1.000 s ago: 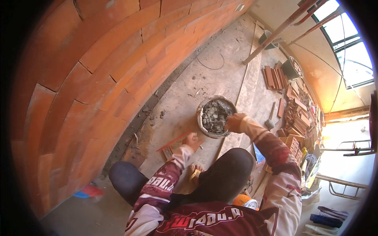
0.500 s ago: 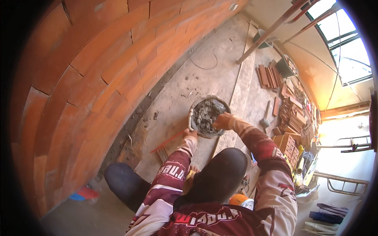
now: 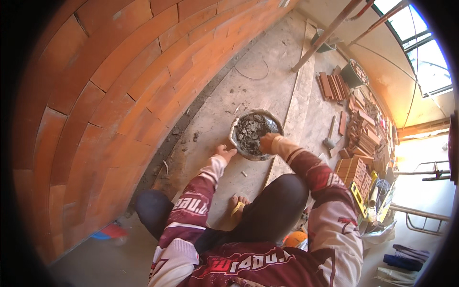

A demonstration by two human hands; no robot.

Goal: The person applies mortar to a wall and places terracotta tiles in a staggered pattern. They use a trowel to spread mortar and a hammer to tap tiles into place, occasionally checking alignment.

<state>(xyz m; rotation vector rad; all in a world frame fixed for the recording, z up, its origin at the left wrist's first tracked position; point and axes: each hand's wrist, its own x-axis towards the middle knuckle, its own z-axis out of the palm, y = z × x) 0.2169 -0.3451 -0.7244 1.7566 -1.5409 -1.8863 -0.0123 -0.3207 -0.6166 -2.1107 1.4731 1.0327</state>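
Note:
A round, pale-rimmed tub (image 3: pixel 233 135) of lumpy grey mortar sits on the concrete floor. My right hand (image 3: pixel 268 143) is inside its near right edge, fingers curled; whatever they hold is hidden in the mix. Just outside the rim at lower left, my left hand (image 3: pixel 224 152) has its thumb and fingers apart, with nothing visible in it. My crossed legs are below, a bare foot (image 3: pixel 238 204) between them.
The brick wall (image 3: pixel 110 119) runs along my left. Rightward lie a long board (image 3: pixel 299 86), terracotta tiles (image 3: pixel 330 87), a mallet-like tool (image 3: pixel 330 142), stacked bricks (image 3: pixel 351 174) and a yellow level (image 3: pixel 358 196). Beyond stand a post (image 3: pixel 325 36) and buckets (image 3: pixel 354 78).
My left hand rose to the tub's rim, then shifted slightly leftward from it. The red-edged item earlier beside it no longer shows. My right hand stays in the tub.

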